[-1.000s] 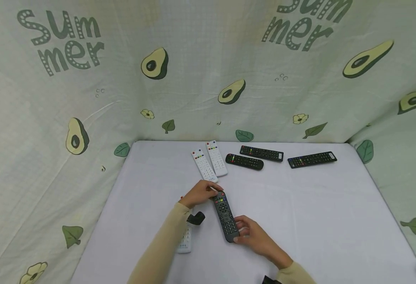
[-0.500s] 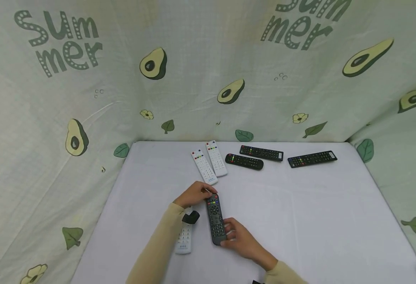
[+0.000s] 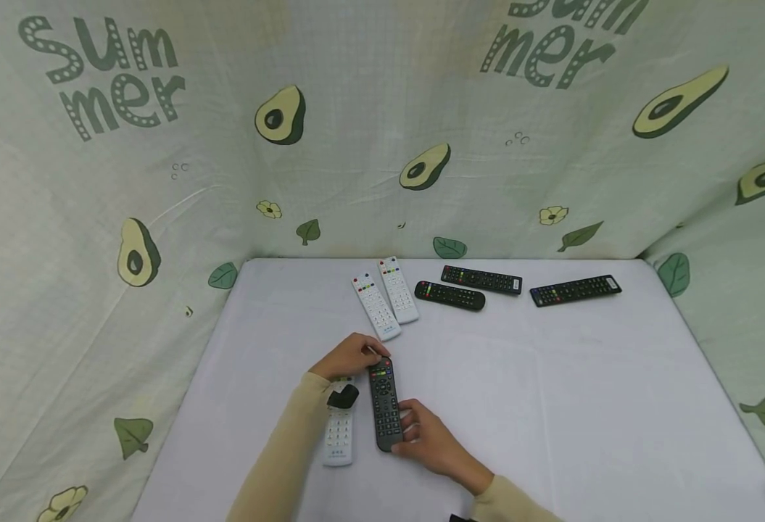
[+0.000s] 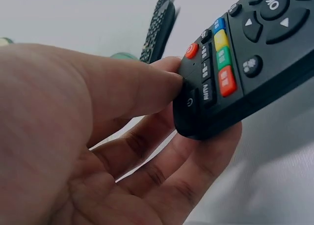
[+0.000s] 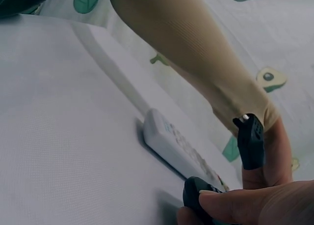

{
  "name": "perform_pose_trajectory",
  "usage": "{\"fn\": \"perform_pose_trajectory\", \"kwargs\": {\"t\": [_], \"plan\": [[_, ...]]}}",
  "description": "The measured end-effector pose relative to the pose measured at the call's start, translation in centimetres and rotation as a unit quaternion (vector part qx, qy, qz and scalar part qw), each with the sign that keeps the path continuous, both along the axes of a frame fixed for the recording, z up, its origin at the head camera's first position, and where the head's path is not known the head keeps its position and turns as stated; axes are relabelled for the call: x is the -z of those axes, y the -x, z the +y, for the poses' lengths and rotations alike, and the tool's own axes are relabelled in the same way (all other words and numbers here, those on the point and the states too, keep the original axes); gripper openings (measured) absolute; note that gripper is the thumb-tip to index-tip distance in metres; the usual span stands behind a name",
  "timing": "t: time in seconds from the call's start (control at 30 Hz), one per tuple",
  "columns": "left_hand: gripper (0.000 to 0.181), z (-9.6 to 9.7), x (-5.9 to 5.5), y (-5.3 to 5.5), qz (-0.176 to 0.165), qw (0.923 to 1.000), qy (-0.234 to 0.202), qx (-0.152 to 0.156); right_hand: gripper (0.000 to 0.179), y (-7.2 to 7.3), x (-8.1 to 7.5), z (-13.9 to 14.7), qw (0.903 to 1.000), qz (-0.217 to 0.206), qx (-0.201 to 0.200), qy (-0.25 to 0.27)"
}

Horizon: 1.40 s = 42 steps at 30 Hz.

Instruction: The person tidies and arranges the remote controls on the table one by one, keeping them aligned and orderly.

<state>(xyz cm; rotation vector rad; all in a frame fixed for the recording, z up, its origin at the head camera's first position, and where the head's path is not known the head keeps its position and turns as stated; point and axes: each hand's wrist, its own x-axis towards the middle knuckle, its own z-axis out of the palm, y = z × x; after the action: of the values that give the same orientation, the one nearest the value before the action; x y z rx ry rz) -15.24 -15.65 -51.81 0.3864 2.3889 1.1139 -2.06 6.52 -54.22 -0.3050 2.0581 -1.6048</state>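
Between both hands is a dark grey remote control (image 3: 385, 406) with coloured buttons near its top. My left hand (image 3: 351, 357) pinches its upper end, thumb on the button face and fingers beneath, as the left wrist view shows on the remote's end (image 4: 211, 95). At the lower end, my right hand (image 3: 428, 442) grips it between thumb and fingers. Just left of it lies a white remote control (image 3: 338, 438) on the table, partly hidden by the left wrist and its black camera. In the right wrist view this white remote (image 5: 174, 141) lies beyond the grey one (image 5: 194, 198).
Two white remotes (image 3: 377, 308) lie side by side at the back of the white table (image 3: 552, 406). Right of them are two black remotes (image 3: 449, 296), roughly parallel, and another black remote (image 3: 575, 291) farther right. A patterned cloth (image 3: 356, 109) hangs behind the table.
Both hands have moved left with the grey remote, bringing it beside the white one. The remote has turned closer to upright in the head view. The other remotes have stayed put.
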Motion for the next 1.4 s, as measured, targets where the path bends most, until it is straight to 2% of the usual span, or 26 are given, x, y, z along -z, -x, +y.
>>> {"fn": "perform_pose_trajectory", "kwargs": {"t": [0.63,1.1,1.27,1.4], "plan": [[0.021,-0.6,0.0,0.0,-0.014,0.9997,0.021,-0.002,0.074,0.4,0.1,-1.3,0.9988,0.032,-0.016,-0.033],[0.02,0.1,-0.9,-0.3,-0.019,0.9991,0.037,0.004,0.074,0.2,-0.5,-1.3,0.997,0.052,-0.029,-0.051],[0.019,0.1,-0.9,-0.2,-0.002,0.999,0.044,0.003,0.072,0.3,-0.5,-0.9,0.9965,0.058,-0.026,-0.054],[0.019,-0.3,-0.9,0.2,0.021,0.9993,0.03,-0.007,0.068,0.8,-0.6,-0.5,0.9956,0.066,-0.011,-0.065]]}}
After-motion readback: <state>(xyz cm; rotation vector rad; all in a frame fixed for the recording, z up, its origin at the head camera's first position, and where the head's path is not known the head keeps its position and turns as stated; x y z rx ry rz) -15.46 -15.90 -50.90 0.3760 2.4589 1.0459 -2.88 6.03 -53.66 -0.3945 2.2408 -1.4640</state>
